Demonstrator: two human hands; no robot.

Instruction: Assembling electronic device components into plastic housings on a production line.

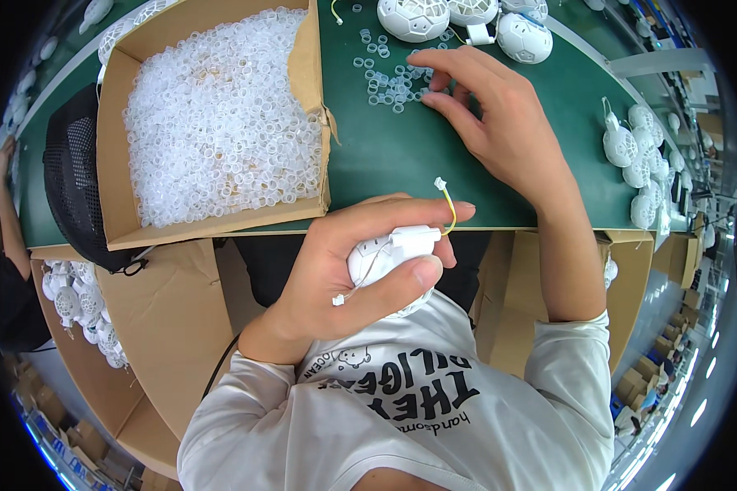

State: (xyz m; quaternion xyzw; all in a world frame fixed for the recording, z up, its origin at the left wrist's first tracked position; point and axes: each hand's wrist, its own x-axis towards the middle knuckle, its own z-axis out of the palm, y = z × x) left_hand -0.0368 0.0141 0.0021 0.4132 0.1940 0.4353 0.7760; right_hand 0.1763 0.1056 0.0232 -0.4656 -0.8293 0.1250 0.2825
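Note:
In my left hand (368, 270) is a white round plastic housing (378, 255) with a rectangular neck, fingers and thumb wrapped round it. A yellow wire (452, 214) with a white plug curves out past my fingertips. Another small white plug (338, 300) hangs on a thin wire by the thumb's base. My right hand (487, 102) reaches over the green table, thumb and index finger apart, at the edge of a scatter of small clear plastic rings (397, 86). Whether a fingertip touches a ring, I cannot tell.
A cardboard box (326, 176) full of clear rings stands on the left of the table (368, 155), beside a black mesh bag (67, 164). White housings (413, 18) sit at the far side and more (643, 155) at the right. Below left, a carton (160, 327) holds several housings.

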